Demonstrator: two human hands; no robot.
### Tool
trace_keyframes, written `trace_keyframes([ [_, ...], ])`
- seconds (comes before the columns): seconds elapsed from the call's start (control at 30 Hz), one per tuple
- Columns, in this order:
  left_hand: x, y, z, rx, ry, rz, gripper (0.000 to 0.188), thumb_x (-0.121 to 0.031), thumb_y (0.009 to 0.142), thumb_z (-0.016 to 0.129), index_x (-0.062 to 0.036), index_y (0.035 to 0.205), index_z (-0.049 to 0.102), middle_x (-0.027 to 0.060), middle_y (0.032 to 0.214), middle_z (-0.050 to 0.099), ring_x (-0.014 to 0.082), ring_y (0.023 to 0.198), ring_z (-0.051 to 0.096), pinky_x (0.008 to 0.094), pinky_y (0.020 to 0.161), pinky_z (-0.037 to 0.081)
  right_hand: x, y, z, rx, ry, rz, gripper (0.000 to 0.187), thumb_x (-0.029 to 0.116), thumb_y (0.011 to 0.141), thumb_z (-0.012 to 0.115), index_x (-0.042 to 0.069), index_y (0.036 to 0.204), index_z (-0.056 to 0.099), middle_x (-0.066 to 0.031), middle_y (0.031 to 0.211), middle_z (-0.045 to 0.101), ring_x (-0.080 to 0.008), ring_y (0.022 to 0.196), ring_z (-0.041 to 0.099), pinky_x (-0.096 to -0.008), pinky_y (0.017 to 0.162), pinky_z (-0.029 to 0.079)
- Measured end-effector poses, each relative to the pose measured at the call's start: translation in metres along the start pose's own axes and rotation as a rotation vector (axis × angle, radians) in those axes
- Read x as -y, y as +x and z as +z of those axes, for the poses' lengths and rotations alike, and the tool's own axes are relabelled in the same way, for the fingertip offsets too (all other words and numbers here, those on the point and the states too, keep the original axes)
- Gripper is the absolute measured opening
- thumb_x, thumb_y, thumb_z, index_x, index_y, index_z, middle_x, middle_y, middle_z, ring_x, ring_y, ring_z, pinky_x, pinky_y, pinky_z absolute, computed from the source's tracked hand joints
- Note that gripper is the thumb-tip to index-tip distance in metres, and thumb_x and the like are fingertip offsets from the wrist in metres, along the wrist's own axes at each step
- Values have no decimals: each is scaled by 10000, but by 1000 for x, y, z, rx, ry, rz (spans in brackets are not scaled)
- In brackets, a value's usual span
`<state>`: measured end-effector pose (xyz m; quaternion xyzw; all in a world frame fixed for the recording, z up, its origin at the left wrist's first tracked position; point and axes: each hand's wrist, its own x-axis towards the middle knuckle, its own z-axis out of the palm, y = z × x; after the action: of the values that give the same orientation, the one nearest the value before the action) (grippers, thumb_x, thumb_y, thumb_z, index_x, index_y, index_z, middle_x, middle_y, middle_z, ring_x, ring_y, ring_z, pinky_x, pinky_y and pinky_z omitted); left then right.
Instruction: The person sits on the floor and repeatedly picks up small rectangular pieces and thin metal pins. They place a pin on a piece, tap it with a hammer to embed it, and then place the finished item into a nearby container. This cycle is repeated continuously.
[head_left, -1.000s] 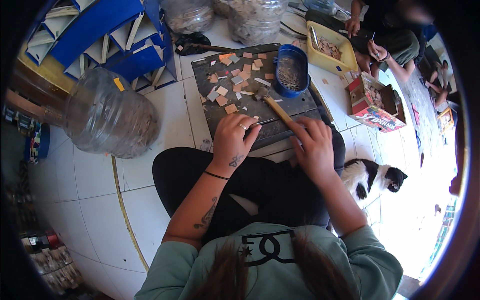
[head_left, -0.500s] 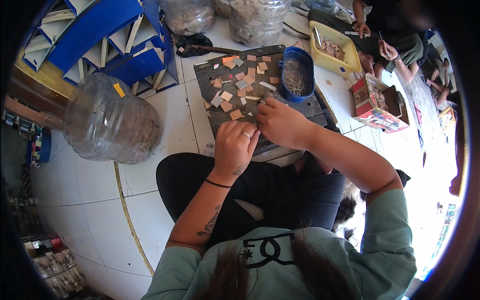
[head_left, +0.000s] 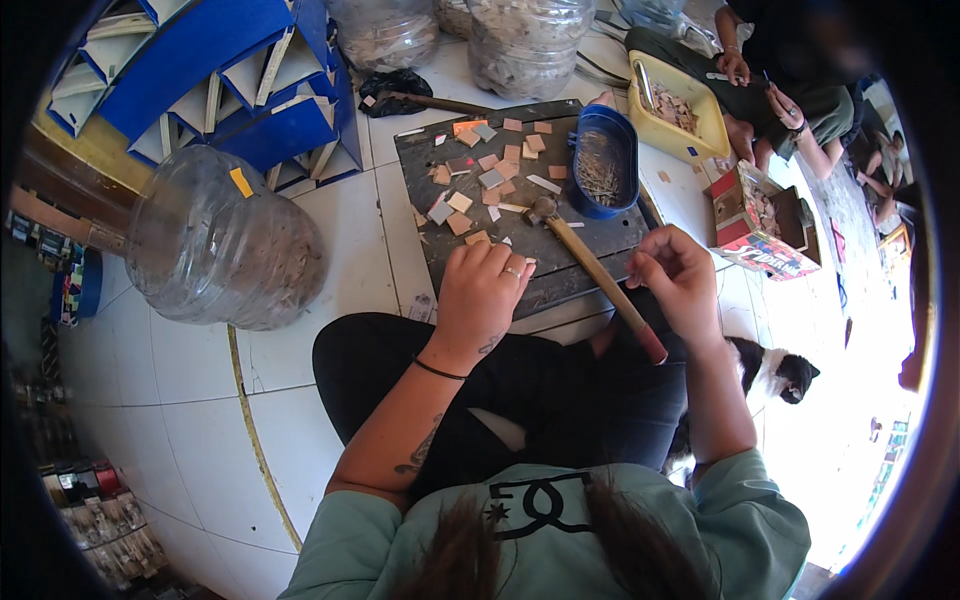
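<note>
Dark board [head_left: 618, 236]: hammer [head_left: 600, 280] across edge, blue tub [head_left: 605, 210] beyond; hands [head_left: 482, 292] [head_left: 682, 285] curled, cannot tell if pinching.

looks like a small floor-level workshop. hammer [head_left: 600, 278] on a low dark worktop [head_left: 555, 272], small flat chips [head_left: 459, 201] scattered across it, blue tub [head_left: 606, 211] of thin nail-like bits alongside. yellow bin [head_left: 690, 148] and big clear plastic jars [head_left: 530, 50] hold loose pieces. white tile floor [head_left: 350, 250], second person [head_left: 822, 158] sitting near the bin.
</note>
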<state>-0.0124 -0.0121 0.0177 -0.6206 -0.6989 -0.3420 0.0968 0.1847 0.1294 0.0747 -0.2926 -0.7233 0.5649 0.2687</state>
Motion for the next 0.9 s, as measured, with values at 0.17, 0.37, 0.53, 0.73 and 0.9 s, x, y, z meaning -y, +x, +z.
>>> trace_keyframes([
  [0.17, 25, 25, -4, 109, -46, -174, 155, -163, 884, 616, -28, 814, 583, 130, 797, 601, 322, 791, 605, 437, 739, 480, -14, -22, -7, -221, 51, 29, 57, 27, 939, 588, 11, 989, 566, -39, 821, 644, -83, 692, 619, -197, 612, 474],
  [0.37, 152, 163, -30, 44, -491, -588, 359, -263, 957, 545, 41, 1123, 639, 101, 917, 723, 167, 705, 667, 281, 665, 515, -24, -23, -17, -310, 121, -49, 122, 25, 970, 530, 1, 1065, 602, -44, 866, 627, -87, 717, 605, -204, 601, 453],
  [0.53, 149, 169, -1, 58, 212, -204, 445, -315, 900, 608, 26, 1185, 625, 236, 1141, 642, 406, 1043, 604, 438, 938, 473, -28, -24, -17, -339, 106, -21, 201, -3, 965, 519, -45, 1125, 634, -99, 967, 671, -141, 842, 659, -252, 696, 530],
  [0.73, 84, 143, 54, 213, 185, -106, 306, -310, 836, 700, -94, 1050, 729, 93, 1098, 625, 282, 1091, 535, 427, 882, 441, -25, -26, -14, -291, 192, -8, 199, -1, 924, 618, -56, 1112, 649, -100, 938, 681, -147, 821, 669, -250, 713, 543],
  [0.9, 71, 135, 52, 83, 1, -82, 153, -198, 766, 760, -105, 865, 688, 33, 882, 648, 232, 917, 593, 411, 834, 425, -23, -30, -17, -293, 137, -118, 130, -3, 918, 628, -44, 1027, 687, -84, 945, 670, -108, 776, 631, -216, 669, 505],
])
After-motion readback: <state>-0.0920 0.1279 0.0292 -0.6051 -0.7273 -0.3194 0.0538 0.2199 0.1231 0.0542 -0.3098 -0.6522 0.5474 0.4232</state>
